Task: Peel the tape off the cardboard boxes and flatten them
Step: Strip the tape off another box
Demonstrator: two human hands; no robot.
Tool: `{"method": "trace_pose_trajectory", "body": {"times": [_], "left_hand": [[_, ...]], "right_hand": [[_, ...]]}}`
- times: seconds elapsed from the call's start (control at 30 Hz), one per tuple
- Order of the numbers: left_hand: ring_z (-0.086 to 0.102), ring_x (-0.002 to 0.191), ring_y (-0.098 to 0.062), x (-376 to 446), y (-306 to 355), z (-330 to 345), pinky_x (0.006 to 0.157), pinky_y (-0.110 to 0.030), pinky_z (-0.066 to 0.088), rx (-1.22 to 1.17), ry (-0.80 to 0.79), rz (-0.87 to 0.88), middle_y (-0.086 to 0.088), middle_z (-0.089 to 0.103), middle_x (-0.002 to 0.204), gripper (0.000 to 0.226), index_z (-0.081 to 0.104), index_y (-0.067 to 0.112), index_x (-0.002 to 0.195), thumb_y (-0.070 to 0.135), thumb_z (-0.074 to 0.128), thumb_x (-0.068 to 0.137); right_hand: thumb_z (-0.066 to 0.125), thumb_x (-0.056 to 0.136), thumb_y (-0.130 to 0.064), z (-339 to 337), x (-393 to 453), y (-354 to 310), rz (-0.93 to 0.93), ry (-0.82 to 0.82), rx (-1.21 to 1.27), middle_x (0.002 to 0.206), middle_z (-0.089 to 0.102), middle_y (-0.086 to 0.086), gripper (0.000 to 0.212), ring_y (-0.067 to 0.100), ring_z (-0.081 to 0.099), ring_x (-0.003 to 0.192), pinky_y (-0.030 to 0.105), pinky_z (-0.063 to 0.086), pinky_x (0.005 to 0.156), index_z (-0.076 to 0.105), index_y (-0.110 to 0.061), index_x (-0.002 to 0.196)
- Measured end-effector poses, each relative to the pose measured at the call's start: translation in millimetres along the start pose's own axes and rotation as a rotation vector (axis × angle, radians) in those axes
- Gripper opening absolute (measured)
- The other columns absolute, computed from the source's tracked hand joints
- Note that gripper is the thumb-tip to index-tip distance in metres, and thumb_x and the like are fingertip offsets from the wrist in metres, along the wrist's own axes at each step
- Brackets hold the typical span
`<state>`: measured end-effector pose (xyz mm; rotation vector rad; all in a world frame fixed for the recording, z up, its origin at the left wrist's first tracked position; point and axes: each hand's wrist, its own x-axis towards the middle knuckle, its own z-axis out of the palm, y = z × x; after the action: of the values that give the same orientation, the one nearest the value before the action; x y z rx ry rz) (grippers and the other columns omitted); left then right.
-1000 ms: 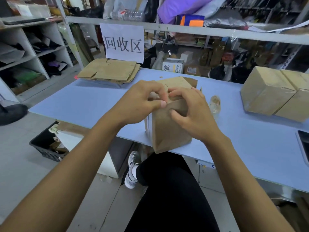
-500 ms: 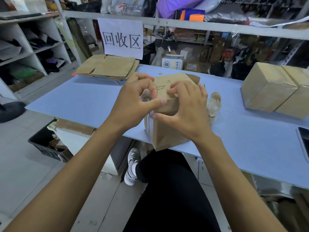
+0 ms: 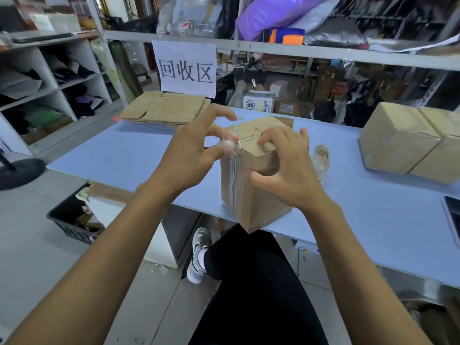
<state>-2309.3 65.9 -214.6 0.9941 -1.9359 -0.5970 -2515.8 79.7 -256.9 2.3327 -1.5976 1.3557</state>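
A small brown cardboard box (image 3: pixel 251 200) stands at the front edge of the blue table (image 3: pixel 129 150), one corner jutting over the edge. Clear tape (image 3: pixel 234 180) runs down its left side. My left hand (image 3: pixel 196 145) pinches the loose upper end of that tape between thumb and forefinger, just left of the box's top. My right hand (image 3: pixel 286 168) grips the box's top right corner, fingers curled over the top and thumb on the near face.
A crumpled wad of peeled clear tape (image 3: pixel 321 158) lies right of the box. Two taped boxes (image 3: pixel 408 140) stand at the right. Flattened cardboard (image 3: pixel 164 108) is stacked at the back left under a paper sign (image 3: pixel 185 68). A dark phone (image 3: pixel 451 217) lies at the right edge.
My left hand has drawn away to the left and opened its other fingers, lifting the tape's end off the box top. The right hand has shifted slightly down the box's corner.
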Motion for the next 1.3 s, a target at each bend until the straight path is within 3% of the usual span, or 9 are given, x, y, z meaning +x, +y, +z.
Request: {"method": "trace_pose_trajectory", "body": {"times": [0.13, 0.27, 0.47, 0.57, 0.7, 0.83, 1.0, 1.13, 1.3], "left_hand": [[0.060, 0.102, -0.013, 7.1, 2.4, 10.1, 0.079, -0.025, 0.053, 0.008, -0.035, 0.043, -0.007, 0.065, 0.108, 0.023, 0.072, 0.021, 0.095, 0.000, 0.062, 0.093], [0.044, 0.112, 0.011, 9.6, 9.2, 16.9, 0.085, -0.017, 0.049, 0.026, -0.072, 0.033, 0.003, 0.041, 0.129, 0.029, 0.074, 0.024, 0.086, -0.002, 0.061, 0.090], [0.056, 0.106, -0.002, 12.4, 17.4, 15.5, 0.087, -0.024, 0.048, 0.080, -0.258, 0.090, 0.019, 0.064, 0.112, 0.054, 0.066, 0.036, 0.122, -0.002, 0.055, 0.085], [0.059, 0.089, -0.017, 13.5, 18.6, 19.0, 0.082, -0.042, 0.051, 0.135, -0.230, 0.093, 0.001, 0.069, 0.093, 0.033, 0.074, 0.026, 0.107, 0.016, 0.057, 0.080], [0.063, 0.092, -0.016, 6.8, 15.8, 23.4, 0.081, -0.034, 0.052, 0.147, -0.193, 0.165, 0.001, 0.071, 0.098, 0.026, 0.073, 0.019, 0.105, 0.018, 0.064, 0.081], [0.060, 0.106, -0.012, 1.6, 7.2, 21.0, 0.083, -0.026, 0.055, 0.090, -0.143, 0.178, 0.004, 0.063, 0.111, 0.019, 0.075, 0.018, 0.099, 0.014, 0.071, 0.081], [0.061, 0.093, -0.019, -2.0, 6.4, 25.8, 0.080, -0.042, 0.051, 0.215, -0.029, 0.262, 0.010, 0.064, 0.097, 0.020, 0.074, 0.023, 0.092, 0.009, 0.067, 0.078], [0.065, 0.083, -0.018, -0.6, 8.8, 30.8, 0.071, -0.042, 0.051, 0.231, 0.040, 0.312, 0.009, 0.068, 0.092, 0.021, 0.076, 0.022, 0.087, 0.005, 0.069, 0.077], [0.070, 0.096, -0.009, -3.5, 1.8, 30.0, 0.077, -0.033, 0.060, 0.059, 0.108, 0.259, -0.001, 0.071, 0.092, 0.018, 0.081, 0.012, 0.085, -0.003, 0.074, 0.079]], "right_hand": [[0.069, 0.070, -0.048, -11.7, -2.8, 4.6, -0.015, -0.048, 0.047, 0.132, 0.059, -0.013, 0.055, 0.013, 0.040, 0.136, 0.053, 0.005, 0.122, 0.068, -0.027, 0.121], [0.071, 0.071, -0.034, -23.7, -5.1, 7.3, 0.050, -0.109, 0.116, 0.141, 0.057, -0.014, 0.056, 0.008, 0.020, 0.151, 0.046, -0.003, 0.125, 0.068, -0.025, 0.126], [0.060, 0.069, -0.018, -35.5, -6.3, 10.5, 0.065, -0.178, 0.197, 0.142, 0.056, -0.014, 0.053, 0.006, 0.018, 0.151, 0.036, -0.003, 0.125, 0.069, -0.020, 0.121], [0.056, 0.074, -0.022, -31.0, -8.1, 5.2, 0.084, -0.104, 0.144, 0.130, 0.061, -0.013, 0.041, 0.011, 0.032, 0.142, 0.043, 0.017, 0.122, 0.067, -0.015, 0.113], [0.065, 0.083, -0.038, -21.0, -13.6, 4.2, 0.075, 0.005, 0.117, 0.121, 0.062, -0.014, 0.029, 0.007, 0.048, 0.121, 0.055, 0.037, 0.109, 0.065, -0.016, 0.103], [0.066, 0.086, -0.038, -20.9, -14.2, 9.8, 0.086, -0.022, 0.231, 0.123, 0.061, -0.022, 0.028, 0.003, 0.046, 0.126, 0.057, 0.030, 0.114, 0.068, -0.017, 0.103], [0.064, 0.088, -0.030, -23.6, -10.9, 9.3, 0.091, -0.061, 0.259, 0.124, 0.062, -0.021, 0.022, 0.005, 0.046, 0.128, 0.038, 0.023, 0.118, 0.070, -0.017, 0.104], [0.061, 0.090, -0.021, -27.5, -12.3, 11.1, 0.080, -0.073, 0.275, 0.124, 0.061, -0.027, 0.026, -0.015, 0.038, 0.125, 0.058, 0.020, 0.118, 0.073, -0.025, 0.112], [0.060, 0.089, -0.023, -30.2, -11.4, 11.3, 0.113, -0.049, 0.287, 0.123, 0.062, -0.027, 0.027, -0.013, 0.040, 0.124, 0.057, 0.021, 0.118, 0.073, -0.030, 0.111]]}}
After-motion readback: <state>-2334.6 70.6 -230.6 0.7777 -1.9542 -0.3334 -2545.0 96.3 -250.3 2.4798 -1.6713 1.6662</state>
